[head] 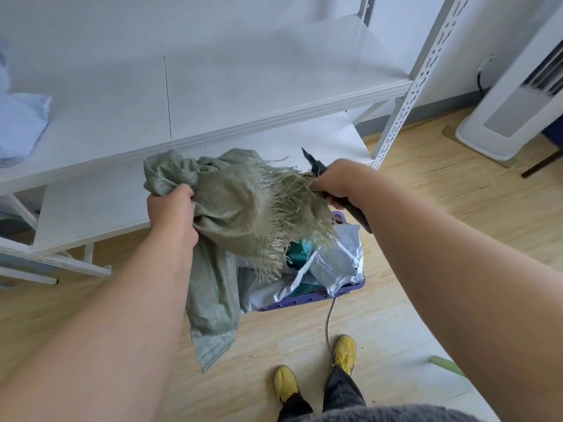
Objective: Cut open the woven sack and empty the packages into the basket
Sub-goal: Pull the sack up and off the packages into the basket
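**Sack cut open and upended over the basket**

The green woven sack (237, 208) is held above the purple basket (344, 292), which stands on the wooden floor (426, 239) in front of a white shelf (213, 111). The left hand (172, 214) is closed on a bunched fold of the cloth. The right hand (336, 182) is closed on the frayed, cut edge of the sack and, in the same grip, on a black knife (312, 162) whose blade points up and away. Silver and teal packages (332, 260) are seen lying in the basket beneath the frayed opening.

The cutting appears to be done, and the emptying looks to be near its end, since the sack hangs limp; whether anything is left inside cannot be told. For the next move, the sack would likely need to be lifted and shaken with the opening kept over the basket, and the blade kept turned away from the cloth and the left hand.
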{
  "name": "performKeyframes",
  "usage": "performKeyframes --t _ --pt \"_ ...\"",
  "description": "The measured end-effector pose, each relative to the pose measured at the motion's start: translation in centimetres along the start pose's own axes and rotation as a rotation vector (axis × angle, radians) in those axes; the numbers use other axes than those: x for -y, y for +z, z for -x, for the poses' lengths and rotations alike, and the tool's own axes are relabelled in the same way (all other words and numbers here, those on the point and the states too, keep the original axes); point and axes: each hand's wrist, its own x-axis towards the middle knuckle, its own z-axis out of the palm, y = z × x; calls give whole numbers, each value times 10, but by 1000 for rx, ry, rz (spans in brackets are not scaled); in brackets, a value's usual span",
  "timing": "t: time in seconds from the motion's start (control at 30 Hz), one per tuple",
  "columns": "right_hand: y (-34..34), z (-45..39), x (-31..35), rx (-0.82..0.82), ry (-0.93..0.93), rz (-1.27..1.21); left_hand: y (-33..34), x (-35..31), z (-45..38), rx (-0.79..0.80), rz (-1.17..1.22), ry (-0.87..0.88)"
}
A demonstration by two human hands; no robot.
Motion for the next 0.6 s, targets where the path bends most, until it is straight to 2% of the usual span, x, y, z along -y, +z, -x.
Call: performKeyframes --t 0.07,0.23,0.37,0.47,0.53,0.6 --pt "10 -8 -5 -47 -19 -58 -3 -10 4 36 60 42" --pt "35 -26 -25 -63 -50 -231 5 -37 17 151 159 305" --pt "37 -31 -28 -215 -139 -260 8 -46 17 77 58 389" --pt "35 -28 -33 -115 -45 -138 10 -44 19 76 -83 346" --pt "37 -26 -33 -24 27 -111 13 -41 21 128 -86 243" --pt "41 -27 -33 -5 37 -145 16 -43 24 165 -66 215"
